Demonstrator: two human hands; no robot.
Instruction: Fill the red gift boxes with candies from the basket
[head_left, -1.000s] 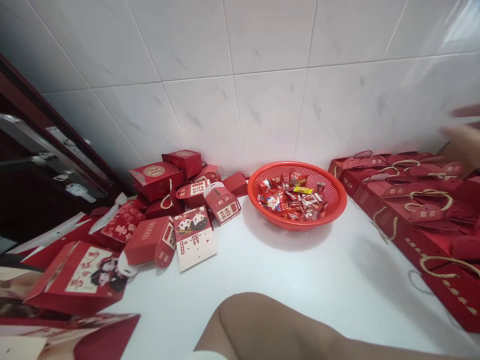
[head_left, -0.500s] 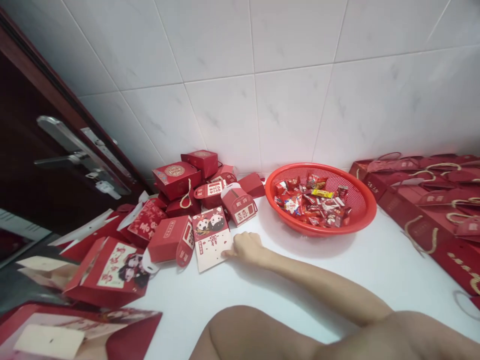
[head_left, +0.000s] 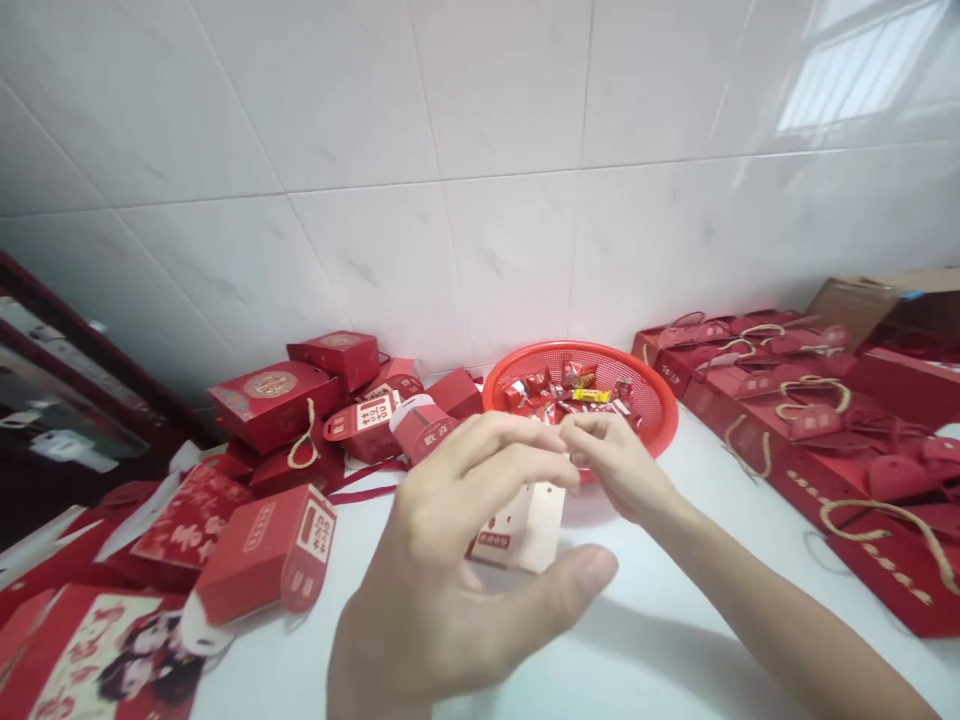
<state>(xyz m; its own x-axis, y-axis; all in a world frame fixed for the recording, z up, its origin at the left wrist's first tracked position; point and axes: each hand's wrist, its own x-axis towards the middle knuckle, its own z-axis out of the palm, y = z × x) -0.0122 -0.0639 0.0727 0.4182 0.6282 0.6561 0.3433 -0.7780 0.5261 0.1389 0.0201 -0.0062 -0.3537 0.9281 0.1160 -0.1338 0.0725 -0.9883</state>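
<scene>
A white paper candy box (head_left: 529, 525) with red print shows between the thumb and fingers of my left hand (head_left: 457, 550); its other end is hidden behind that hand. My left hand is open, thumb well apart from the curved fingers, in front of the box. Just beyond the box's pale end is my right hand (head_left: 611, 455), its fingers closed in a pinch. The left fingers partly cover its fingertips, so what they grip cannot be made out. Behind both hands stands a red plastic basket (head_left: 664, 400) holding wrapped candies (head_left: 581, 378).
Red gift boxes (head_left: 270, 395) are piled at the left, against the tiled wall (head_left: 360, 230). Several red bags with rope handles (head_left: 795, 430) stand in rows on the right. A cardboard box (head_left: 855, 305) is at the far right. A door with metal hardware (head_left: 67, 445) is at the left edge.
My left hand has come into view in front of the candy box. The box has moved and turned, away from the pile, and my right hand is now at its far side. The view has swung right.
</scene>
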